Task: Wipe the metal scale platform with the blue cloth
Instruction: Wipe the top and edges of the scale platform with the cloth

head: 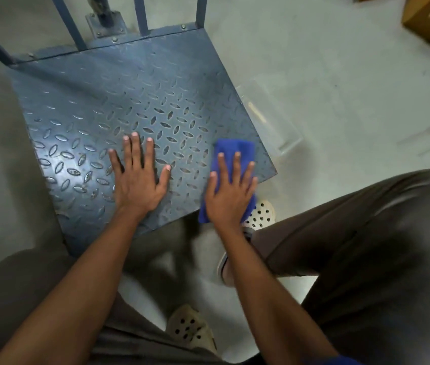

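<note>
The metal scale platform is a blue-grey diamond-tread plate lying low on the floor. My left hand rests flat on its near middle, fingers spread, holding nothing. My right hand presses flat on the blue cloth at the platform's near right corner. The cloth sticks out beyond my fingertips and hangs over the near edge below my palm.
Blue metal rails and a bolted post base rise at the platform's far edge. A clear plastic tray lies on the floor along its right side. My perforated shoes and knees flank the near edge. A cardboard box stands far right.
</note>
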A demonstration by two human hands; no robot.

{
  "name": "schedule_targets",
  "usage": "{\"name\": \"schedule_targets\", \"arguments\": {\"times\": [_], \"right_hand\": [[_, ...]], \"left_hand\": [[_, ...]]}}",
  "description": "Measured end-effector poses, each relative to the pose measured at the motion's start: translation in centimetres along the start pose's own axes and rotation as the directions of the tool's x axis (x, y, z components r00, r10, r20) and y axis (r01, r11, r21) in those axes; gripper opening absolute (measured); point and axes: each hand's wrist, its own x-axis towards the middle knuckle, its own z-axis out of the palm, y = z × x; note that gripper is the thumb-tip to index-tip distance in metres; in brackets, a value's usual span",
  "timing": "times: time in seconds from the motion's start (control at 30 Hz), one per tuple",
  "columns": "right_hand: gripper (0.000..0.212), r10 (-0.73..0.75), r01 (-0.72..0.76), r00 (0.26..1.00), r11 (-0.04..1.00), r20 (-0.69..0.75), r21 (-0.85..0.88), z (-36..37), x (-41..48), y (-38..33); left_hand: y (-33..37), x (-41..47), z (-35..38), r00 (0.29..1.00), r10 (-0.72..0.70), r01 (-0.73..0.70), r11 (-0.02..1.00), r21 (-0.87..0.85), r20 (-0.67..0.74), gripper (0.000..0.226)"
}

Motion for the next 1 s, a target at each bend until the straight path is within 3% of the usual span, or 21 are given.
{"name": "schedule_targets", "arguments": {"times": [0.1,0.2,0.37,0.47,0.57,0.67,0.73,0.87,1.0], "right_hand": [[0.056,-0.278,0.277,0.950,0.960,0.142,0.031,0.3,-3.5,-3.8],[0.055,-0.374,0.371,0.909,0.927,0.182,0.052,-0.4,-2.1,-2.0],[0.056,-0.060,0.066,0.993,0.996,0.105,-0.059,-1.8,3.5,4.4],[0.056,0.023,-0.017,0.998,0.996,0.066,-0.084,-1.2,4.2,3.3],[0.055,-0.108,0.113,0.991,0.991,0.073,-0.067,0.2,1.6,-1.4],[0.053,-0.272,0.273,0.956,0.962,0.112,0.005,1.4,-1.9,-6.5],[0.052,-0.367,0.364,0.917,0.930,0.154,0.049,2.0,-4.0,-9.3],[0.053,-0.549,0.543,0.811,0.835,0.200,0.091,2.7,-6.2,-11.8],[0.054,-0.574,0.569,0.791,0.817,0.209,0.090,2.8,-6.4,-12.1]], "left_hand": [[-0.3,-0.2,-0.1,1.000,-0.003,0.002,0.999,-0.035,-0.026,0.077],[-0.8,0.1,-0.9,1.000,-0.001,0.000,0.996,-0.093,-0.015,0.070],[-5.4,2.6,-2.9,0.993,0.121,-0.119,0.987,-0.104,0.010,0.061],[-8.4,3.3,-4.1,0.992,0.118,-0.114,0.990,-0.080,0.053,0.062],[-10.4,3.9,-5.7,0.974,0.151,-0.151,0.988,-0.014,0.167,0.066],[-11.7,5.7,-7.5,0.924,0.209,-0.222,0.975,0.004,0.321,0.074],[-12.2,6.3,-8.1,0.909,0.224,-0.239,0.971,-0.001,0.352,0.079],[-12.7,6.2,-7.8,0.918,0.287,-0.304,0.952,0.020,0.274,0.076],[-13.7,5.3,-7.0,0.932,0.334,-0.347,0.934,0.085,0.142,0.062]]}}
